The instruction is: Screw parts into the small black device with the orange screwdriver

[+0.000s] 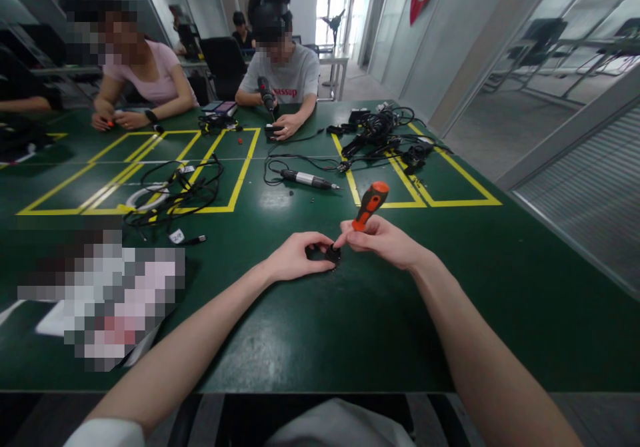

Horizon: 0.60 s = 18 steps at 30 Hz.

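Observation:
My left hand point(295, 257) is closed on a small black round part point(333, 254), with thumb and fingers on either side of it, low on the green table. In my right hand point(383, 240) is a screwdriver point(373, 202) with an orange and black handle. Its handle end tilts up and to the right, away from the black part. The tip is hidden behind my right fingers, so I cannot tell whether it touches the part. Beyond my hands lies a silver and black pen-shaped electric screwdriver point(310, 179) with a black cord.
A tangle of black cables point(183, 190) lies left on the green table point(300, 340); more cables and black parts point(380, 130) are piled back right. Blurred sheets point(125, 300) lie front left. Across the table, one person point(283, 74) holds a power drill point(267, 94); another person point(145, 77) sits left.

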### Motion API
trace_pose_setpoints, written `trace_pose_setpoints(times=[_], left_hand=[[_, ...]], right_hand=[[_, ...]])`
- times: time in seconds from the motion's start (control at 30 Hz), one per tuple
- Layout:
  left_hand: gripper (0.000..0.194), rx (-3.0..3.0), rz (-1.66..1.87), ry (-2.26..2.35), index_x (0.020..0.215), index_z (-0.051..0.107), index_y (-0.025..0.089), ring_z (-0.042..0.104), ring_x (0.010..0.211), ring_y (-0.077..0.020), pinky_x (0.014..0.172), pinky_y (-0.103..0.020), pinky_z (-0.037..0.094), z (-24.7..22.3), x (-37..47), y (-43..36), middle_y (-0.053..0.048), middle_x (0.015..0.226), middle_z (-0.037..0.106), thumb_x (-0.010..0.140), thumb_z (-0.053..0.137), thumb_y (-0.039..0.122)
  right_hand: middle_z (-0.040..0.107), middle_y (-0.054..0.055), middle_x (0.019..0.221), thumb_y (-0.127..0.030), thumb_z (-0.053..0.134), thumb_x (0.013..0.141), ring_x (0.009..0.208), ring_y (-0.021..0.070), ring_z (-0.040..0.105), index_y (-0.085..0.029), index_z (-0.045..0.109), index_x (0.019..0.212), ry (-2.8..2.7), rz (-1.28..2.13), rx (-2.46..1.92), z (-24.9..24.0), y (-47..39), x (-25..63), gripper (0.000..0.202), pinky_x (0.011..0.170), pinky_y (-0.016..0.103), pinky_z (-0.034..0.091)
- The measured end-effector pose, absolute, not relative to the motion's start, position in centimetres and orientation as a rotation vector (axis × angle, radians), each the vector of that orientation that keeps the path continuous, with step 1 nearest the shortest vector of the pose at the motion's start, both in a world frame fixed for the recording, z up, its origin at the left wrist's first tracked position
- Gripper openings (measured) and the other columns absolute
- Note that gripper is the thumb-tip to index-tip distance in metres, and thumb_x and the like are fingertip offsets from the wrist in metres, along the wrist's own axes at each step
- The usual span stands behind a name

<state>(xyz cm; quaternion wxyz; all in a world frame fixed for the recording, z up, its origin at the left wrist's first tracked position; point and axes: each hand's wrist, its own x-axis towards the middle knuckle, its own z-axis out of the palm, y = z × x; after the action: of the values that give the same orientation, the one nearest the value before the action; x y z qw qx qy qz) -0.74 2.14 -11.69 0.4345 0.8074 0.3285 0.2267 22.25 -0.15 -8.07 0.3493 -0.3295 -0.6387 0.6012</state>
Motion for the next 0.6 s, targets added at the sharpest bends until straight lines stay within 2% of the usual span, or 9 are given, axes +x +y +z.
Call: trace_pose_setpoints(times=[0.13,0.23,0.33,0.43,0.53,0.6], left_hand=[[0.038,2.006,0.566,0.821,0.110,0.075,0.016,0.067,0.092,-0.0198,0.088,-0.032,0.050,-11.68,-0.73,2.16,-0.004,0.100,0.076,0.079,0.082,0.036],[0.037,1.991,0.572,0.815,0.110,0.076,0.016,0.068,0.091,-0.0192,0.087,-0.031,0.050,-11.71,-0.67,2.19,-0.005,0.100,0.076,0.080,0.082,0.037],[0.035,1.974,0.577,0.803,0.109,0.076,0.016,0.067,0.090,-0.0184,0.086,-0.031,0.051,-11.74,-0.60,2.22,-0.005,0.100,0.077,0.081,0.081,0.036],[0.034,1.970,0.578,0.804,0.109,0.077,0.016,0.067,0.089,-0.0182,0.085,-0.031,0.051,-11.74,-0.56,2.22,-0.005,0.099,0.077,0.081,0.081,0.035],[0.034,1.977,0.574,0.816,0.109,0.077,0.017,0.067,0.089,-0.0182,0.085,-0.031,0.050,-11.71,-0.53,2.20,-0.004,0.098,0.077,0.081,0.081,0.035],[0.034,1.977,0.574,0.819,0.109,0.077,0.018,0.067,0.089,-0.0182,0.085,-0.030,0.050,-11.70,-0.52,2.20,-0.004,0.098,0.077,0.080,0.081,0.036]], right_hand=[[0.056,0.000,0.086,-0.049,0.082,0.083,0.059,0.0057,0.048,-0.016,0.082,0.082,-1.606,1.507,-0.817,-7.75,-0.24,21.98,0.033,0.055,0.025,0.037],[0.062,-0.001,0.078,-0.042,0.089,0.077,0.056,0.0080,0.056,-0.017,0.083,0.085,-1.540,1.523,-0.834,-8.05,-0.09,21.99,0.027,0.054,0.026,0.044],[0.065,-0.003,0.064,-0.035,0.096,0.067,0.050,0.0098,0.057,-0.017,0.081,0.090,-1.445,1.525,-0.895,-8.44,0.12,22.11,0.033,0.050,0.025,0.047],[0.068,-0.003,0.062,-0.029,0.099,0.059,0.047,0.0098,0.057,-0.016,0.076,0.080,-1.376,1.525,-0.910,-8.53,0.23,22.09,0.033,0.048,0.024,0.048],[0.069,-0.001,0.064,-0.026,0.099,0.058,0.051,0.0106,0.060,-0.016,0.072,0.068,-1.383,1.527,-0.893,-8.42,0.25,21.99,0.030,0.050,0.024,0.050],[0.071,0.000,0.066,-0.029,0.099,0.059,0.052,0.0111,0.062,-0.015,0.074,0.067,-1.397,1.553,-0.885,-8.40,0.24,21.95,0.030,0.051,0.024,0.052]])
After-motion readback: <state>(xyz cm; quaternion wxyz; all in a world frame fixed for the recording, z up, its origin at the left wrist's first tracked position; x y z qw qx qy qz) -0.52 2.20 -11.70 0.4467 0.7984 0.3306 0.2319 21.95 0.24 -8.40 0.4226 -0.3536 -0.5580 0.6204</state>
